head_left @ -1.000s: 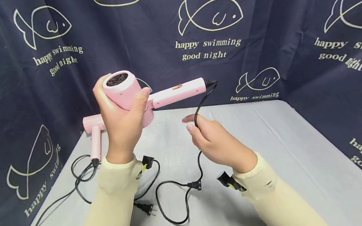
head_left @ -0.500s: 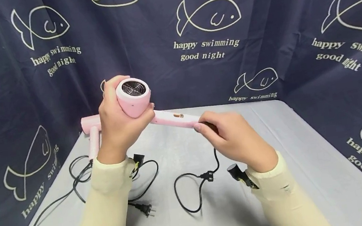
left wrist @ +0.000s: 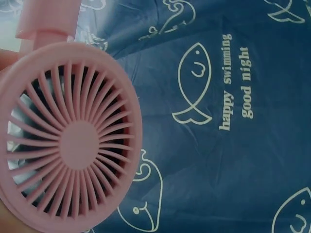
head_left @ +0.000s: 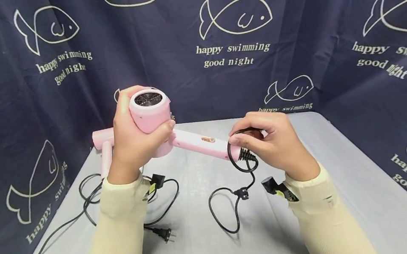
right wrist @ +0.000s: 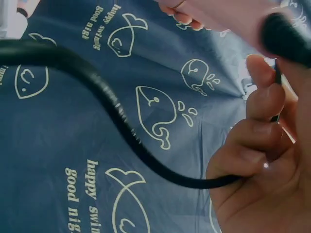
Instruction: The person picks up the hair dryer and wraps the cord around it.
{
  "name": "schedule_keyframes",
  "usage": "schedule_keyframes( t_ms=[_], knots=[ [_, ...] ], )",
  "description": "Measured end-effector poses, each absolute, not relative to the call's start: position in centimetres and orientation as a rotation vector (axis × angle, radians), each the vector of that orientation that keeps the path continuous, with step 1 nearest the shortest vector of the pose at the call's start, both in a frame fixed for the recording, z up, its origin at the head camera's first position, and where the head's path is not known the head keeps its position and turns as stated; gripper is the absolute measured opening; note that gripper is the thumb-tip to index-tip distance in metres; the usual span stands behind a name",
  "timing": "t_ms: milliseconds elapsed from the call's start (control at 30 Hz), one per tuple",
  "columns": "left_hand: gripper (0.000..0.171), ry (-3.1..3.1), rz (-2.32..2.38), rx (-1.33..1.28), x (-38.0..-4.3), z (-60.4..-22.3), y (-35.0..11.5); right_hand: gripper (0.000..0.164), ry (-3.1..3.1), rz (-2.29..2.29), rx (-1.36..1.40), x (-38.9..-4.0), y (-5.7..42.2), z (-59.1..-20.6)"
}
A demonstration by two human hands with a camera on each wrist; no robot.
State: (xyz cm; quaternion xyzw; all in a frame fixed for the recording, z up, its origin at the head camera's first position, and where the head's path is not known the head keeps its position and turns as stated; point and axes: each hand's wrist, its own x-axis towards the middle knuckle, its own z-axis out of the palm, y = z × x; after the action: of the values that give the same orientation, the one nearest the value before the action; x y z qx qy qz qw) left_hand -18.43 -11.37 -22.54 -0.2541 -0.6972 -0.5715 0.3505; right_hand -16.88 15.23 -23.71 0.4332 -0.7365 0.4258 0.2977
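Navy printed fabric [head_left: 160,34] walls in a pale desk [head_left: 349,176].
The cloth runs from nine o'clock over twelve to three, bending at about ten and two, and carries cream outline drawings: a fish [head_left: 235,15] near one o'clock with lettering [head_left: 233,50], "happy swimming good night", beneath it, and, in the right wrist view, a spouting whale [right wrist: 156,116] near the middle. The light-grey desktop spreads towards six o'clock, its far corner rounded near three, under light that leaves soft shadows.
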Motion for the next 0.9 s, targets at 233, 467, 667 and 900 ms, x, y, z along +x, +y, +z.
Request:
schedule_keyframes(
  t_ms=[233, 467, 667, 900],
  knots=[
    [0.06, -1.786, -1.633, -0.745, -18.7, -22.7, -11.4, 0.013, -2.024, 1.277, 1.217, -17.5, 15.4, -24.3],
    [0.058, -1.694, -1.711, -0.735, -18.8, -22.7, -11.2, 0.02, -2.084, 1.28, 1.234, -18.1, 14.9, -24.8],
    [0.056, -1.615, -1.667, -0.667, -18.8, -22.6, -10.8, 0.022, -2.247, 1.285, 1.177, -18.5, 14.3, -25.7],
    [0.057, -1.541, -1.671, -0.557, -19.0, -22.7, -10.3, 0.021, -2.439, 1.267, 1.119, -17.7, 13.3, -25.3]
  ],
)
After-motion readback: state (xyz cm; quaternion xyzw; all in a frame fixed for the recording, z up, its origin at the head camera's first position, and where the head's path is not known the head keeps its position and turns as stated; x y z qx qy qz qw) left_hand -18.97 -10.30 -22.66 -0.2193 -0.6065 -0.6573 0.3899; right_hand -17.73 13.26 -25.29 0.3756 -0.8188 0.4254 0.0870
